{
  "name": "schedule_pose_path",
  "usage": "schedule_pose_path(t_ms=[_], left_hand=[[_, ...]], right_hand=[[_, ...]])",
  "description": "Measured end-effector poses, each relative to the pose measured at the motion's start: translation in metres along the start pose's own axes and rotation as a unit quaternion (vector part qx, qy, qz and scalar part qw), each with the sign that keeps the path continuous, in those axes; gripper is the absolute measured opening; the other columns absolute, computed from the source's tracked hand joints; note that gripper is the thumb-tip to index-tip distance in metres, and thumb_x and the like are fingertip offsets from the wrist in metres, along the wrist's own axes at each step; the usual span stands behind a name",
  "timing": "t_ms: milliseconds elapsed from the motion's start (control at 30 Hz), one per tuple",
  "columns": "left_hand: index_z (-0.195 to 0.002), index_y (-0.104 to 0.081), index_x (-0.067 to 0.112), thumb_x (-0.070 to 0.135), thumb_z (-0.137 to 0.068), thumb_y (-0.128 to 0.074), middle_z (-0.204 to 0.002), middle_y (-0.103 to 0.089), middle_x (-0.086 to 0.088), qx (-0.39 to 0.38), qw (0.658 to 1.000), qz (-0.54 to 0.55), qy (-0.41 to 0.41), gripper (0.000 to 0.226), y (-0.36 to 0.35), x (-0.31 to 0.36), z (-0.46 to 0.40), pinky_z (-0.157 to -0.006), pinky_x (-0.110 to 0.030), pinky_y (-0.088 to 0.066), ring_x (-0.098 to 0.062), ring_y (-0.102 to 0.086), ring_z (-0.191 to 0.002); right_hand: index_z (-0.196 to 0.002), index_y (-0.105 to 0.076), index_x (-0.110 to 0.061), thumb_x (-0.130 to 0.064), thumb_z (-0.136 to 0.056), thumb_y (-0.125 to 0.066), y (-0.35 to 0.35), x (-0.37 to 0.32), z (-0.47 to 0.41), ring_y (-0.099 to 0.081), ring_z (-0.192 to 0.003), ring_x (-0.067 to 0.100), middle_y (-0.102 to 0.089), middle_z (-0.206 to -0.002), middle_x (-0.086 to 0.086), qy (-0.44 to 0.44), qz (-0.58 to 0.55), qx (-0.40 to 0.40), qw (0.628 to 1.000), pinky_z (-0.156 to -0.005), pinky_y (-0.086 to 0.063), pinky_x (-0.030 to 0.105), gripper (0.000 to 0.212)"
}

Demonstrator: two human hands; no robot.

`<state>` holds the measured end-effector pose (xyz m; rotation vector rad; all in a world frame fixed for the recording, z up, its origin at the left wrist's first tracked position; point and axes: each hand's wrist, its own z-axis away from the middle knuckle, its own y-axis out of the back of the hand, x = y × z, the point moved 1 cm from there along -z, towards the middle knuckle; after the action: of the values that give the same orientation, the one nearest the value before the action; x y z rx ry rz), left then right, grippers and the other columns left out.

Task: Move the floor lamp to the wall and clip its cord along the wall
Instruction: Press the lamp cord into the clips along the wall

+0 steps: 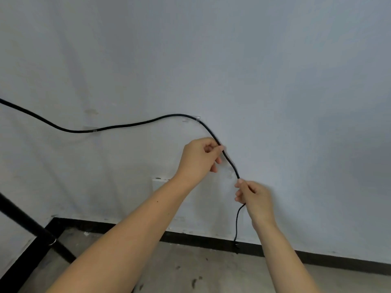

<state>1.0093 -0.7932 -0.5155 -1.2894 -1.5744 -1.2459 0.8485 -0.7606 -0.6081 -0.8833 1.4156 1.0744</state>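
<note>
— Against the wall [275,81], the cord [131,124] sits in two clear clips [198,118]; left hand [200,159] and right hand [252,196] each pinch its free stretch.

— Risk?

— Pulling too hard could likely peel a clip off.

The cord [131,124] is run along the wall [275,81] from the far left, seated in one clip [94,130] and then in a second clip [198,118] to its right. Right of that clip it is pinched by the left hand [200,157]; lower and further right it is gripped by the right hand [252,196]. Its plug [236,248] is hung before the baseboard [190,237]. A lamp leg [31,227] is planted on the floor [201,271] at near left
</note>
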Motion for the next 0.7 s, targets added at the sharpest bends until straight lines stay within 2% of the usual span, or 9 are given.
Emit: schedule_pose_path(t_ms=[100, 267, 433, 567, 633, 700], left_hand=[[-0.065, -0.063, 0.012, 0.02, -0.087, -0.061, -0.05, -0.061, 0.005, 0.013, 1.0, -0.015, -0.002, 0.024, 0.001, -0.003, 0.0, -0.043, -0.016, -0.045, -0.011, -0.053, -0.037], [-0.063, -0.061, 0.013, 0.019, -0.088, -0.06, -0.054, -0.061, 0.0, 0.009, 1.0, -0.006, -0.005, 0.025, 0.0, -0.003, 0.0, -0.043, -0.016, -0.045, -0.012, -0.053, -0.037], [-0.062, -0.06, 0.013, 0.018, -0.088, -0.06, -0.053, -0.059, 0.0, 0.0, 1.0, 0.0, -0.005, 0.027, 0.001, -0.003, -0.001, -0.043, -0.018, -0.047, -0.011, -0.052, -0.036], [-0.07, -0.065, 0.008, 0.018, -0.088, -0.06, -0.052, -0.059, 0.002, -0.011, 1.0, 0.014, -0.002, 0.021, 0.004, -0.006, 0.0, -0.043, -0.018, -0.047, -0.011, -0.052, -0.037], [-0.068, -0.065, 0.011, 0.018, -0.088, -0.058, -0.05, -0.059, 0.005, -0.027, 1.0, 0.005, 0.003, 0.022, 0.011, -0.013, 0.004, -0.044, -0.018, -0.047, -0.011, -0.053, -0.039], [-0.067, -0.062, 0.011, 0.016, -0.089, -0.053, -0.054, -0.062, 0.003, -0.043, 0.998, -0.044, 0.011, 0.024, 0.021, -0.033, 0.017, -0.05, -0.024, -0.052, -0.014, -0.058, -0.045]], right_hand=[[-0.075, -0.07, -0.013, -0.023, -0.093, -0.053, -0.01, 0.005, 0.002, -0.06, -0.045, 0.009, -0.063, -0.057, -0.001, -0.026, -0.051, 0.002, 0.998, -0.051, -0.053, 0.022, 0.027], [-0.079, -0.07, -0.013, -0.023, -0.095, -0.05, -0.024, 0.008, 0.007, -0.061, -0.047, 0.012, -0.062, -0.063, 0.003, -0.057, -0.094, -0.048, 0.993, -0.055, -0.056, 0.023, 0.028], [-0.076, -0.069, -0.012, -0.025, -0.096, -0.05, -0.033, 0.006, 0.01, -0.064, -0.049, 0.013, -0.064, -0.058, 0.0, -0.084, -0.122, -0.063, 0.987, -0.053, -0.058, 0.022, 0.03], [-0.078, -0.068, -0.011, -0.025, -0.097, -0.047, -0.039, 0.003, 0.013, -0.067, -0.056, 0.015, -0.067, -0.059, -0.001, -0.082, -0.133, -0.072, 0.985, -0.064, -0.059, 0.027, 0.032], [-0.081, -0.066, -0.011, -0.024, -0.099, -0.043, -0.044, 0.002, 0.016, -0.07, -0.064, 0.015, -0.07, -0.067, 0.003, -0.079, -0.124, -0.083, 0.986, -0.072, -0.058, 0.028, 0.032], [-0.084, -0.063, -0.011, -0.021, -0.101, -0.037, -0.052, 0.004, 0.021, -0.071, -0.077, 0.014, -0.072, -0.075, 0.006, -0.089, -0.096, -0.115, 0.985, -0.084, -0.054, 0.031, 0.033]])
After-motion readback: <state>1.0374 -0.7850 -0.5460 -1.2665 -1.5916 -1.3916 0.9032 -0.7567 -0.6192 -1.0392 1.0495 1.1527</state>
